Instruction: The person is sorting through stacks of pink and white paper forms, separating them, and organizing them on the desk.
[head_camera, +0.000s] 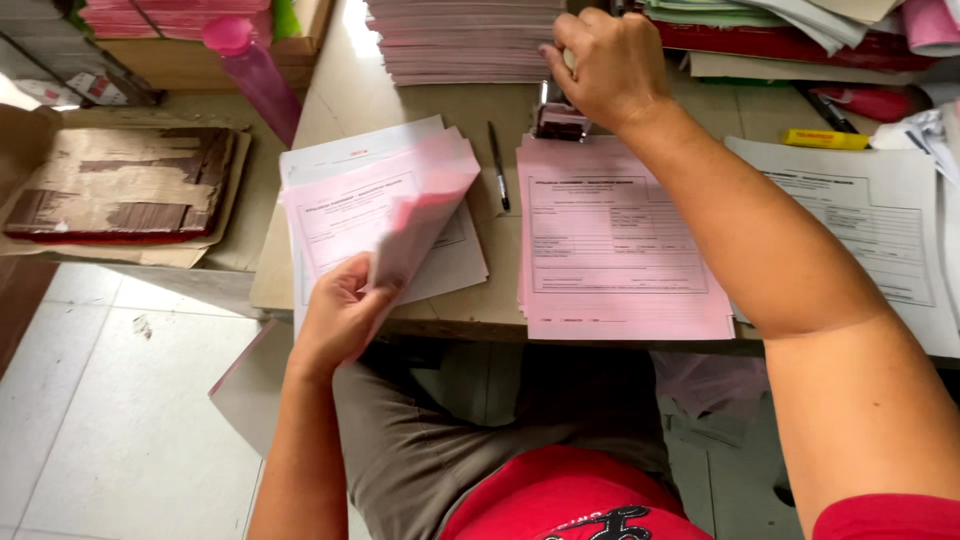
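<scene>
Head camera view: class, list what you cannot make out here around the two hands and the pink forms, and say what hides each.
- Stapler: head view, mostly covered by the right hand; its front can't be seen.
- Pink sheets lifted by the left hand: the curled page hides the forms beneath.
- Pink form stack: print too small to read.
- Tall pink pile: cut off by the top edge.
- Pen: too small to tell its type.

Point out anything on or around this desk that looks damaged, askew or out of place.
The flat cardboard piece on the low surface left of the desk looks damaged: its top layer is torn and patched with peeling tape. The pink form in the left hand is curled up off its stack. The stack under the right hand's stamp lies neat.
</scene>
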